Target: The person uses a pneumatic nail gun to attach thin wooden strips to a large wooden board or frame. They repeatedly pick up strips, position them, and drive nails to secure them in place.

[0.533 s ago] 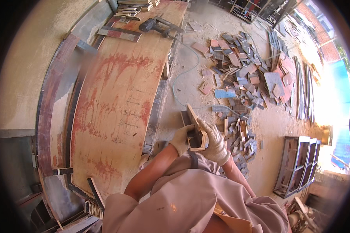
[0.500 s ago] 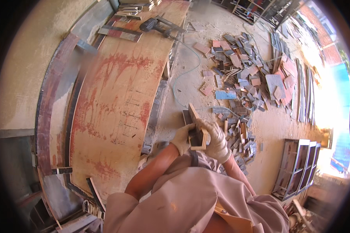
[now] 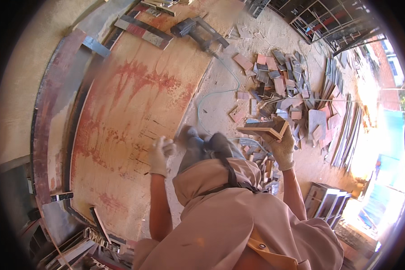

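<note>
Our gloved right hand (image 3: 282, 152) is clamped on the angled wooden piece (image 3: 262, 129), right of centre in the frame, its boards meeting in a corner. Our left hand (image 3: 161, 155), left of centre, is blurred; we cannot tell whether its fingers are closed, but we see nothing in it. To carry the piece well in one hand, we judge it best to grip near the joint, hold it level, and clear the stained plywood table (image 3: 117, 108) without knocking its edge.
</note>
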The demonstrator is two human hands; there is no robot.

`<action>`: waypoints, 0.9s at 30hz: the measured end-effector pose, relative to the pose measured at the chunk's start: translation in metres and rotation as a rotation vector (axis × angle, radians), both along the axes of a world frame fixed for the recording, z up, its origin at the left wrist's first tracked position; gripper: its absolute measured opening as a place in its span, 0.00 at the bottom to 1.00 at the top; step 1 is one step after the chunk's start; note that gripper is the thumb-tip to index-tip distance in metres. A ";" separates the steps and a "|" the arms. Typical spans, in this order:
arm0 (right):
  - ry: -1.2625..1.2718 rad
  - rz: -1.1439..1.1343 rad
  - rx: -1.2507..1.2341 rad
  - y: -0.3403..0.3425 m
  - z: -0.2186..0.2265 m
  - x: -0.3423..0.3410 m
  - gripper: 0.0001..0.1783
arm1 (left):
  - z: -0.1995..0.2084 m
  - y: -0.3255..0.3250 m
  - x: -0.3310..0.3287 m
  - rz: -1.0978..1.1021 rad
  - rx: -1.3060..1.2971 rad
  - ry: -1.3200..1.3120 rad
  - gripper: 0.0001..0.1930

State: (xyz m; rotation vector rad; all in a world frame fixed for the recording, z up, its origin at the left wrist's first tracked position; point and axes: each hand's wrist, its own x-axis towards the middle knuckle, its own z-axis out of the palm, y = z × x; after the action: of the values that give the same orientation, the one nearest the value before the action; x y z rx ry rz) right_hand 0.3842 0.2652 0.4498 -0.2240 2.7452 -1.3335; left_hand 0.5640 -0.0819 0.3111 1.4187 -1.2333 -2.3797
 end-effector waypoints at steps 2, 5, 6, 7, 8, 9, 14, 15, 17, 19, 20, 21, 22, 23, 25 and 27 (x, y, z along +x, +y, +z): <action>-0.017 -0.016 0.035 -0.002 0.006 -0.010 0.34 | -0.012 -0.028 0.008 0.038 0.019 -0.024 0.20; 0.033 0.045 0.117 -0.031 0.022 -0.058 0.35 | 0.001 -0.043 -0.012 0.244 -0.017 -0.029 0.19; 0.038 0.064 0.172 -0.037 0.025 -0.070 0.35 | 0.003 -0.045 -0.015 0.265 -0.033 -0.022 0.19; 0.077 0.080 0.193 -0.052 0.026 -0.082 0.36 | 0.005 -0.047 -0.018 0.289 -0.048 -0.015 0.19; 0.106 0.148 0.224 -0.060 0.021 -0.098 0.37 | 0.007 -0.047 -0.022 0.315 -0.064 -0.009 0.19; 0.134 0.211 0.250 -0.068 0.019 -0.109 0.38 | 0.019 -0.045 -0.021 0.292 -0.112 -0.047 0.19; 0.309 0.600 0.090 -0.133 0.009 -0.194 0.43 | 0.043 -0.067 -0.102 0.390 -0.443 0.092 0.27; 0.300 0.669 0.103 -0.150 0.008 -0.212 0.44 | 0.067 -0.070 -0.132 0.411 -0.613 0.155 0.29; 0.266 0.821 0.049 -0.183 0.003 -0.248 0.45 | 0.154 -0.071 -0.195 0.437 -0.938 0.238 0.35; 0.226 1.040 -0.094 -0.223 -0.015 -0.277 0.45 | 0.200 -0.089 -0.223 0.431 -1.109 0.286 0.37; 0.260 1.118 -0.064 -0.240 -0.021 -0.288 0.45 | 0.213 -0.098 -0.240 0.445 -1.121 0.284 0.37; 0.292 1.205 -0.050 -0.260 -0.025 -0.292 0.45 | 0.225 -0.110 -0.253 0.461 -1.144 0.269 0.38; 0.323 1.280 -0.035 -0.275 -0.033 -0.298 0.45 | 0.228 -0.121 -0.265 0.484 -1.137 0.261 0.37; 0.312 1.335 -0.039 -0.282 -0.045 -0.314 0.47 | 0.230 -0.133 -0.287 0.480 -1.121 0.280 0.36; 0.291 1.446 -0.081 -0.303 -0.047 -0.324 0.49 | 0.239 -0.154 -0.309 0.522 -1.124 0.247 0.32; 0.442 1.521 -0.044 -0.320 -0.076 -0.340 0.51 | 0.239 -0.158 -0.329 0.574 -1.103 0.183 0.26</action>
State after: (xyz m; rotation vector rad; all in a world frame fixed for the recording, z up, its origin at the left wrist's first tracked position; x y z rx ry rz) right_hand 0.0446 -0.0546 0.3740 -2.1618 1.6659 -0.8094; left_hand 0.2347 -0.2401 0.5503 0.9349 -1.4386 -1.0733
